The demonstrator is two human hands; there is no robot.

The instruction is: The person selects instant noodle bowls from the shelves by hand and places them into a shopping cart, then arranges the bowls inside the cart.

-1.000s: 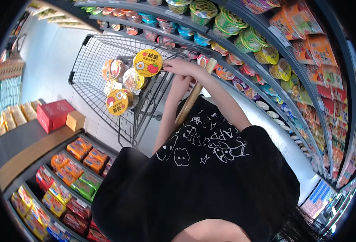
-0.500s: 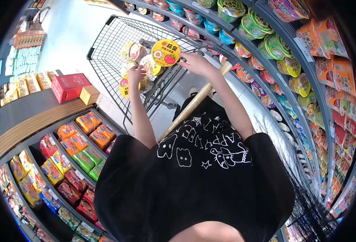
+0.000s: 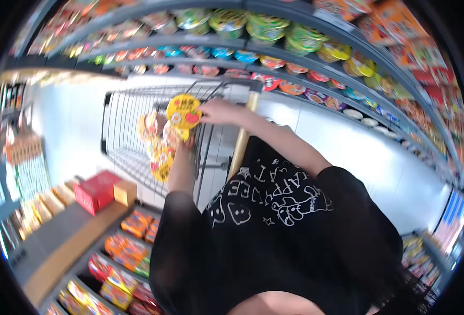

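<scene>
My right hand point(image 3: 221, 112) grips the edge of an instant noodle cup point(image 3: 184, 112) with a round yellow lid, printed with an egg and tomatoes. The cup is tilted, lid towards me, over the wire shopping cart point(image 3: 105, 121). Just below it is my left hand point(image 3: 188, 145); its fingers are blurred and partly hidden, and I cannot tell whether they touch the cup. Several more noodle cups point(image 3: 162, 164) with yellow and white packaging lie in the cart beside my left hand. The cart's pale handle point(image 3: 241, 144) runs under my right forearm.
Shelves of bowl noodles point(image 3: 266, 27) curve along the far side behind the cart. On the near left, a grey counter point(image 3: 53, 239) carries a red box point(image 3: 96, 191) and a small tan box point(image 3: 124, 192). Bins of bright noodle packets point(image 3: 127, 251) stand below it.
The whole view has turned, so the cart now points left and the shelf runs across the top. My right hand still holds the cup, now closer to my left hand.
</scene>
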